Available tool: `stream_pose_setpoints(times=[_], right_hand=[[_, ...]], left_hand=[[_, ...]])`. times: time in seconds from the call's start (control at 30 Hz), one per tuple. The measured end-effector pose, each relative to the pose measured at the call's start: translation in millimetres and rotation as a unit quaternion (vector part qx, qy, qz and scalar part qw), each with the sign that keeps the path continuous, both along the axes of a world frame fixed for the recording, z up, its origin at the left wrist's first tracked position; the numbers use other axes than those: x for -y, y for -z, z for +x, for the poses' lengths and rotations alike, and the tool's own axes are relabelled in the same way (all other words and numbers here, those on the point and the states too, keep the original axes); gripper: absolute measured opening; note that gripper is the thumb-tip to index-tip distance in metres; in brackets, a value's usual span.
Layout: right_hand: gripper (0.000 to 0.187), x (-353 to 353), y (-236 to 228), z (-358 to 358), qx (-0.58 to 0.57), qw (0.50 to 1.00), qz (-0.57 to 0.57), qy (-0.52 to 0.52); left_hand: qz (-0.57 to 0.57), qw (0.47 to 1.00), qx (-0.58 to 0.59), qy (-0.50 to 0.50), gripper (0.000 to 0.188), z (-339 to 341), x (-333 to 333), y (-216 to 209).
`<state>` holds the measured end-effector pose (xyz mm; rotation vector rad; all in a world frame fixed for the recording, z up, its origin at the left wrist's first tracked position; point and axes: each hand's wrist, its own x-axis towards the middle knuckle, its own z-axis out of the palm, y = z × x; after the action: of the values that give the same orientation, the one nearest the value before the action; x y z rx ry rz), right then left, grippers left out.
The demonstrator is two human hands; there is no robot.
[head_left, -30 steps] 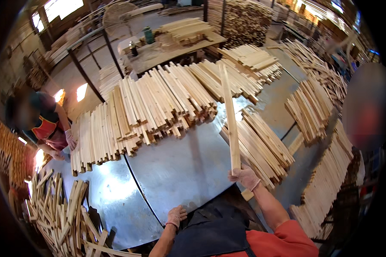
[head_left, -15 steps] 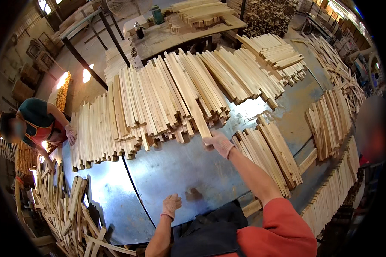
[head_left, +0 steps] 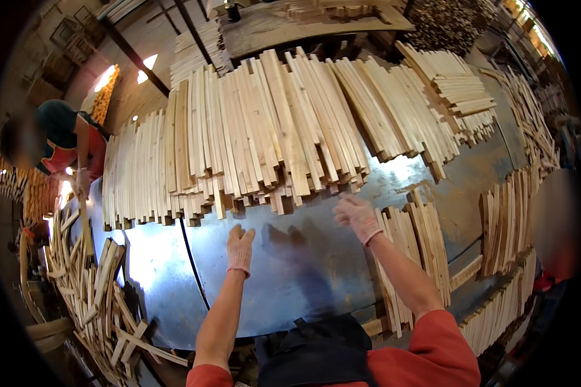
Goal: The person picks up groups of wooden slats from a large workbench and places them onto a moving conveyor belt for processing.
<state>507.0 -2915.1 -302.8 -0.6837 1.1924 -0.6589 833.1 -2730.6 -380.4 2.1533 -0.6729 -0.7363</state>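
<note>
A wide row of pale wooden strips (head_left: pixel 239 129) lies side by side across the metal-topped table (head_left: pixel 265 284), their near ends uneven. My left hand (head_left: pixel 240 248), in a pale knit glove, hovers just short of those ends with its fingers apart and nothing in them. Over the metal to its right is my right hand (head_left: pixel 358 218), gloved alike, empty, fingers loosely bent and thumb apart. It is nearest to the strip ends and to a smaller bundle of strips (head_left: pixel 397 258) on its right. One wider plank (head_left: pixel 290 145) rests on top of the row.
At the left a co-worker (head_left: pixel 71 135) stands by a tangled heap of strips (head_left: pixel 97 303), one hand at an upright strip. Another person (head_left: pixel 557 226) is at the right edge, near more stacked strips (head_left: pixel 507 219). A wooden workbench (head_left: pixel 316 32) stands behind the row.
My right hand has let go of the wider plank, which now lies farther back on the row. My left hand has moved forward toward the strips. The co-worker's hand has left the row's end.
</note>
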Motion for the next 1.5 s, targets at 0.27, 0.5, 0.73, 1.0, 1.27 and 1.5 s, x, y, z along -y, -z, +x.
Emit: stream_pose_setpoints(times=[0.27,0.5,0.73,1.0,1.27,1.5], right_hand=[[0.067,122,11,-18,-0.253,0.936,-0.241,0.025],[0.065,189,59,-6,-0.434,0.849,-0.261,-0.150],[0.076,212,45,24,-0.504,0.810,-0.194,-0.229],[0.069,204,32,44,-0.534,0.796,-0.193,-0.210],[0.069,162,44,22,-0.530,0.797,-0.203,-0.206],[0.074,168,16,15,-0.507,0.801,-0.167,-0.272]], left_hand=[[0.037,0.991,0.129,-0.013,0.093,34,94,-32],[0.150,0.981,0.103,0.061,0.082,45,137,-47],[0.187,0.970,0.059,0.146,0.079,75,151,-34],[0.154,0.968,0.153,0.124,0.078,49,147,-43],[0.115,0.975,0.148,0.116,0.079,41,128,-32],[0.103,0.980,0.061,0.160,0.063,58,120,-51]])
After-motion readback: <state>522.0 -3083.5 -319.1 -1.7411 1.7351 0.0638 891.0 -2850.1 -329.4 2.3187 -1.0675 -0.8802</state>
